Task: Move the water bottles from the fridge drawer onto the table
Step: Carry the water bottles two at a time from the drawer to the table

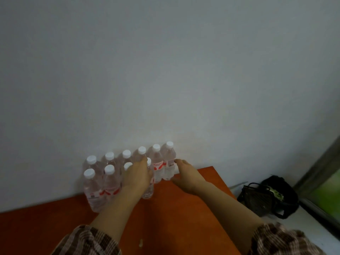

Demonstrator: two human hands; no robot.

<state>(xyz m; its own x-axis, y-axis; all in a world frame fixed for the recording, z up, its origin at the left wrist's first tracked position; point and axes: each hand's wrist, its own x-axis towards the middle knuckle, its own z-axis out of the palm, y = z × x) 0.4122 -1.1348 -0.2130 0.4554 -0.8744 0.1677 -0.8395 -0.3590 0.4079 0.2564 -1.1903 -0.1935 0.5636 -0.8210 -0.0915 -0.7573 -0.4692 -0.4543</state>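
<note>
Our left hand grips a front-row water bottle on the orange tabletop; our right hand is spread wide, the back row's end bottle just left of its thumb.

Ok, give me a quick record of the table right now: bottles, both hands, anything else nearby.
table: orange, against white wall
bottles: ten caps visible, upright, two rows; six behind, four in front
left hand: wrapped round the rightmost front bottle
right hand: beside the rightmost back bottle; contact unclear
other: black bag on white surface, right of table
</note>
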